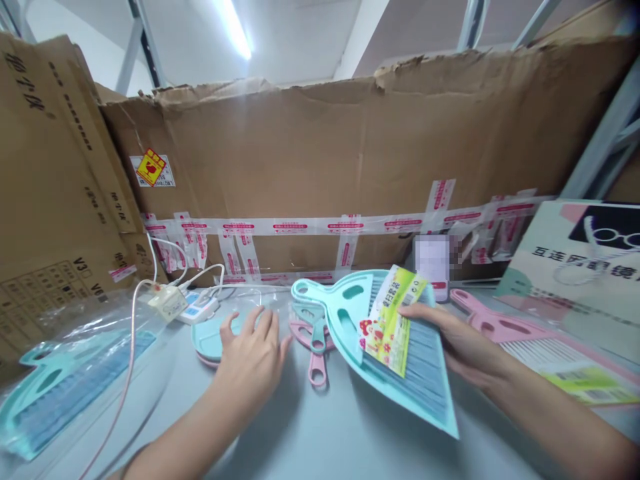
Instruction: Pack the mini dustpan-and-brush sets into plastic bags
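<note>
My right hand point(453, 337) holds up a turquoise dustpan and brush set point(350, 293), its thumb lying across the yellow-green card label point(393, 327). Blue bristles point(427, 367) show below the label, and the set is tilted. My left hand point(253, 353) is empty, fingers apart and slightly bent, over the right side of a round turquoise plate-like piece point(207, 339). Whether it touches that piece I cannot tell. A pink edge shows beneath the piece. Between my hands lie small turquoise and pink handled pieces point(317, 370), partly covered by the dustpan.
At the left lies a plastic-wrapped turquoise dustpan set point(75, 387). A pink dustpan set point(525, 333) lies at the right, beside a printed box point(575, 267). A phone point(433, 263) leans against the large carton point(300, 160). Cables run from a power strip point(197, 307).
</note>
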A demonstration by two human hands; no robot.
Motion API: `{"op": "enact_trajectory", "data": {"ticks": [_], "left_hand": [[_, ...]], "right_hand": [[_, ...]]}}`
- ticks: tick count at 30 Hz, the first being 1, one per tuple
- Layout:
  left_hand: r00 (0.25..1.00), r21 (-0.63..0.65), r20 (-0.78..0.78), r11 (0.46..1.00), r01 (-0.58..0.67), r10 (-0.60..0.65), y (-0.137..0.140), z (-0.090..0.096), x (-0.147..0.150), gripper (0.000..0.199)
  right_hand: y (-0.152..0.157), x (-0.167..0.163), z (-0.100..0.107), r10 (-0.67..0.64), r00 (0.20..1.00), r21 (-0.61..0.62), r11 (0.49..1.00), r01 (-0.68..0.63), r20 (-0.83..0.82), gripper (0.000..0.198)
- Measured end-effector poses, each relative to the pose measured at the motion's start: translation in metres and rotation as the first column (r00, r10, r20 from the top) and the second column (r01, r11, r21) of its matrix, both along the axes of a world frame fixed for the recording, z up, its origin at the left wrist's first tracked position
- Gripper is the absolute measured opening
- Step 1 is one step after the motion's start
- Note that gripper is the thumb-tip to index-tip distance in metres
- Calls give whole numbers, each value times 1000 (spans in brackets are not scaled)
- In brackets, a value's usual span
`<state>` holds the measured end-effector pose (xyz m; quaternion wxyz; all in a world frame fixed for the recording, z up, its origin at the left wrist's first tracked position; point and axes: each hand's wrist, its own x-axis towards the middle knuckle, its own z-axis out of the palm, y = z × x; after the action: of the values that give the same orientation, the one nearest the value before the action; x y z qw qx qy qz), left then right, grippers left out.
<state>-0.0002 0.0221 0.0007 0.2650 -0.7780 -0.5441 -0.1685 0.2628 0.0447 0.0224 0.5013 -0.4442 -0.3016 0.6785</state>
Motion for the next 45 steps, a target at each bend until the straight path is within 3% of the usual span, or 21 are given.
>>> {"op": "enact_trajectory", "data": {"ticks": [5,14,22,26,30,34,37,39,40,42,43,45], "left_hand": [[1000,113,26,993,-15,12,6,3,-5,32],[929,95,121,936,339,-349,2,-16,7,53],[813,68,172,830,554,-557,-5,-7,9,48],[798,96,189,819,565,-573,-8,-5,11,47],[777,31,173,792,609,-605,-11,-4,12,48],[751,-76,137,749,658,-646,-15,-3,11,47],[767,-6,201,783,622,-609,-16,-2,7,52],[761,115,389,847,519,-519,-15,-3,6,54],[719,144,531,883,446,-449,-13,-3,6,55],[514,57,822,934,352,-244,-12,-2,10,57],[375,-46,921,929,366,-102,-11,-1,14,60],[135,-237,972,821,519,195,-12,1,22,66]], "right_hand": [[-7,-8,-5,150,988,-20,989,-149,40,36],[-13,-33,-27,61,989,3,998,-62,-134,49],[-12,-36,-29,-127,975,23,991,133,-184,45],[-12,-33,-30,11,995,59,998,-6,-96,47],[-21,-40,-31,128,990,41,991,-126,-57,46],[-28,-47,-33,26,990,31,999,-22,-137,51],[-27,-48,-32,-58,975,41,997,68,-214,55],[-27,-49,-31,-99,962,39,993,112,-253,58],[-27,-49,-30,-114,956,38,991,128,-270,60],[-28,-51,-30,-131,947,33,989,147,-294,63],[-29,-52,-31,-133,944,30,988,149,-301,64],[-33,-56,-33,-117,945,33,990,134,-306,66]]}}
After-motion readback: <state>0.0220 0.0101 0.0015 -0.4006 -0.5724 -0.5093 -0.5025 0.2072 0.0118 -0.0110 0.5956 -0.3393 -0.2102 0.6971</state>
